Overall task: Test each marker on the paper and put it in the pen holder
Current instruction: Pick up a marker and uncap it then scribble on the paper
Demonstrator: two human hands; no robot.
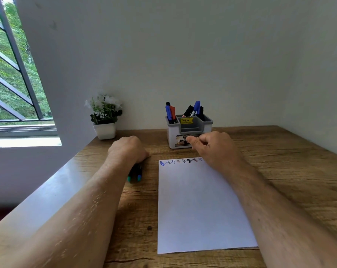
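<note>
1. Nearest on the tabletop, the paper lies flat: light and floppy, likely to slide unless pinned.
2. Left of it, the left hand is curled down over dark markers. Only their teal ends show, so count and grip are unclear. They look light, stiff and smooth; best taken mid-barrel.
3. Past the scribbles, the right hand is loosely curled, apparently empty.
4. Farthest, the holder keeps several markers upright.

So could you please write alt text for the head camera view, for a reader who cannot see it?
A person's left hand rests on two markers lying on a wooden desk, while the right hand hovers over the top of a sheet of paper bearing a row of test scribbles. Behind stands a pen holder holding markers.
</note>
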